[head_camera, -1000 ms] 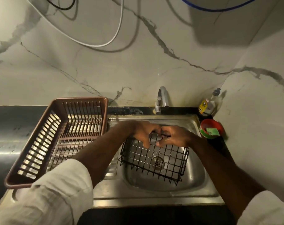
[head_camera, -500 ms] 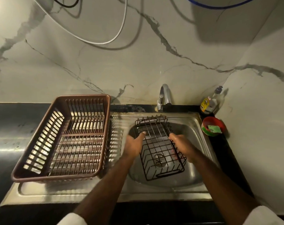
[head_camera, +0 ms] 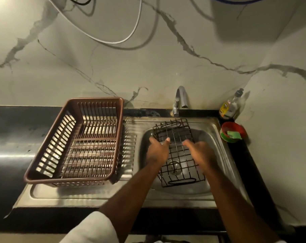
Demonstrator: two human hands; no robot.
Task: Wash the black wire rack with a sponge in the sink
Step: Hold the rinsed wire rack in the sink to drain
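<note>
- Marble wall (head_camera: 148, 67) backs a black tabletop (head_camera: 8, 120) with a steel sink (head_camera: 217, 142) set at its right end.
- Black wire rack (head_camera: 177, 137): inside the basin, tilted, far end propped at the sink's back rim below the faucet (head_camera: 180, 99).
- Left hand (head_camera: 157, 151), right hand (head_camera: 201, 153): unclenched, straight fingers against the rack's two long sides.
- Green sponge (head_camera: 233, 135): in a red bowl (head_camera: 227, 126) at the tabletop's back right corner.

Dim warm light, wide-angle edge distortion

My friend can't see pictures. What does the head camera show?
A left hand and right hand touch the sides of a black wire rack in a steel sink. A green sponge lies in a red bowl nearby.
</note>
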